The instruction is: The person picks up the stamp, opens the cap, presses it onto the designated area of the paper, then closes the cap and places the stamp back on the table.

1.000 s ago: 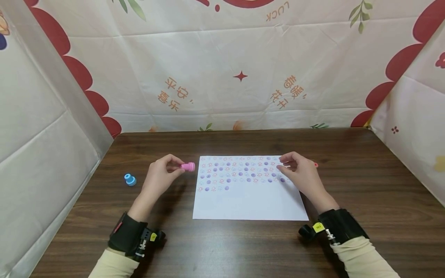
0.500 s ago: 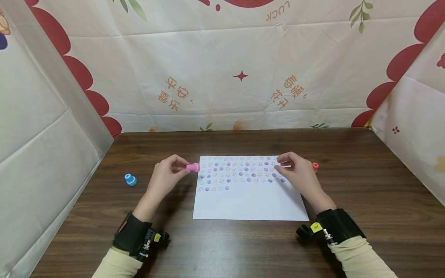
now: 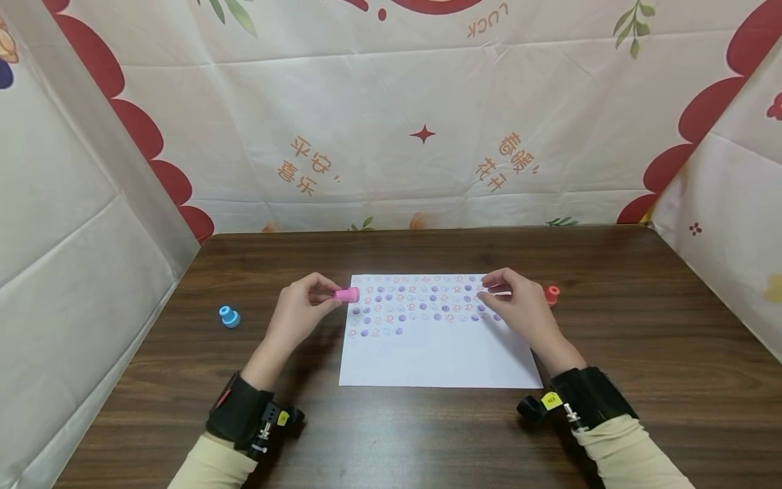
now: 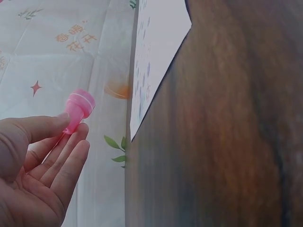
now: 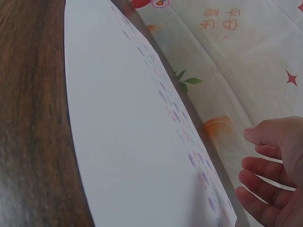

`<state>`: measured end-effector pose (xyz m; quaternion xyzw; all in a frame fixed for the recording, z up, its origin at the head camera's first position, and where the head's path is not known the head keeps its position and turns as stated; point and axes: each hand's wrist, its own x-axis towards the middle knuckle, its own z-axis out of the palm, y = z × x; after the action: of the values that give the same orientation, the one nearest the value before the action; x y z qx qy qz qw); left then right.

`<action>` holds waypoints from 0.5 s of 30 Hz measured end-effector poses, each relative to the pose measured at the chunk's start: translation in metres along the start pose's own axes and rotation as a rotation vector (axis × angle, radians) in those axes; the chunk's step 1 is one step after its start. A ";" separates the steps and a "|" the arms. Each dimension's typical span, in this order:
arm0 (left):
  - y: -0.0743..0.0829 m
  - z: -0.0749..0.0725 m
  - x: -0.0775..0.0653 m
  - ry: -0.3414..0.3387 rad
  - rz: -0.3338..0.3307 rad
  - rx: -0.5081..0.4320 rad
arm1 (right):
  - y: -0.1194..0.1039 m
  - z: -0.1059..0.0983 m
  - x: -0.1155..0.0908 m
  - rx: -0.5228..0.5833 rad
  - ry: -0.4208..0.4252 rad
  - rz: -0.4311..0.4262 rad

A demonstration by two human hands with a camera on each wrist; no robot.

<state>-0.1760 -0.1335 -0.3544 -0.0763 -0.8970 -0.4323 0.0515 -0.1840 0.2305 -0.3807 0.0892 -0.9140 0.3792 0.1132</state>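
My left hand (image 3: 298,309) pinches a pink toy stamp (image 3: 347,295) between thumb and fingers, over the left edge of a white paper sheet (image 3: 440,356). In the left wrist view the stamp's wide end (image 4: 81,101) points up, away from the palm. Rows of small red, blue and purple stamped prints (image 3: 421,305) cover the sheet's upper half, with a shorter row below. My right hand (image 3: 519,305) hovers over the sheet's upper right part. Its loosely bent fingers (image 5: 265,165) hold nothing in the right wrist view.
A blue stamp (image 3: 229,316) stands on the brown wooden table (image 3: 391,435) to the left. Just beyond my right hand is a red stamp (image 3: 552,295), partly hidden by it. A patterned white cloth (image 3: 379,136) hangs behind the table and along both sides.
My left hand has moved right with the pink stamp, from beside the paper to over its left edge. My right hand has drifted slightly left, uncovering more of the red stamp.
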 end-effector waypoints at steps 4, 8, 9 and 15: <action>0.002 0.002 0.001 -0.001 0.000 -0.009 | 0.000 0.001 0.000 0.009 -0.002 -0.007; 0.004 0.005 0.003 0.003 0.003 -0.002 | -0.002 0.002 0.001 0.014 -0.007 0.003; 0.005 0.005 0.004 0.004 0.006 0.004 | -0.002 0.002 0.001 0.015 -0.007 0.011; 0.010 0.008 0.005 0.001 0.005 0.012 | -0.008 0.004 0.001 0.021 -0.013 0.024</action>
<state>-0.1792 -0.1206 -0.3508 -0.0782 -0.8994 -0.4267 0.0533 -0.1839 0.2225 -0.3778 0.0820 -0.9117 0.3895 0.1017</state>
